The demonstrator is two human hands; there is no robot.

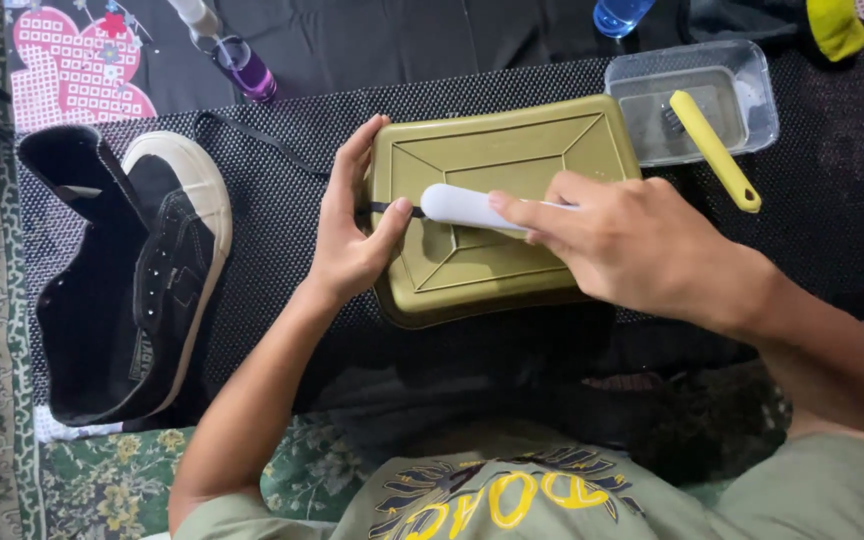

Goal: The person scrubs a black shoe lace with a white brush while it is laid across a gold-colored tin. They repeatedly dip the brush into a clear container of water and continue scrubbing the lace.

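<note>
One shoe (142,270), two brushes (472,208) (714,150), two bottles (244,65) (620,14).

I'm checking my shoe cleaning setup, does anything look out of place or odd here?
The black shoe lies tipped on its side, laceless, beside the olive tray. The left hand pins a black lace on the overturned tray while the right hand holds a white brush. Nothing looks spilled.

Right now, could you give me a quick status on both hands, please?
Left hand pins black lace on olive tray. Right hand grips white brush over it. Black shoe lies left, untouched.
</note>
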